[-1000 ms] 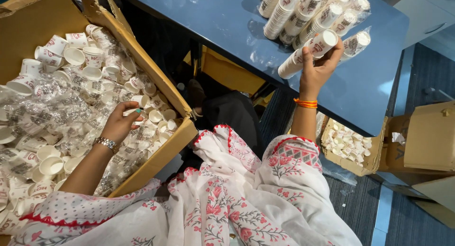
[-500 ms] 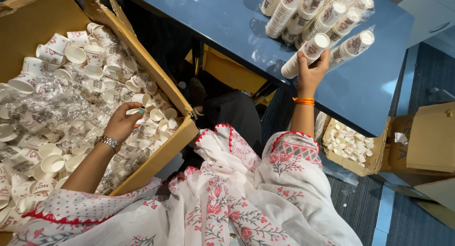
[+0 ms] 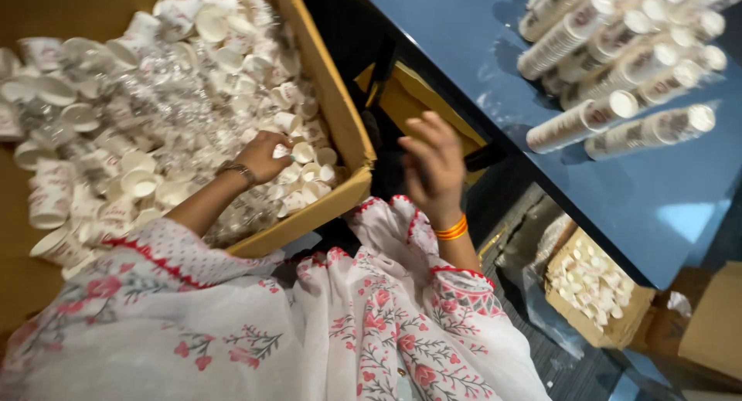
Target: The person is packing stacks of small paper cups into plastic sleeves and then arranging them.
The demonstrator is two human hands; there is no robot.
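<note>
- Stacks of nested paper cups (image 3: pixel 618 76): about a dozen, lying on their sides in a cluster on the blue table (image 3: pixel 495 69); judged finished.
- Loose paper cups (image 3: pixel 178 100): hundreds, heaped with clear wrapping in the large cardboard box (image 3: pixel 340 130); judged the bulk left to do.
- Left hand (image 3: pixel 265 155): down in the box near its front corner, fingers curled on a loose cup.
- Right hand (image 3: pixel 433 165): empty, fingers spread, mid-air between box and table, touching nothing.
- Small carton (image 3: pixel 599 289): on the floor under the table edge, holding more white cups.
</note>
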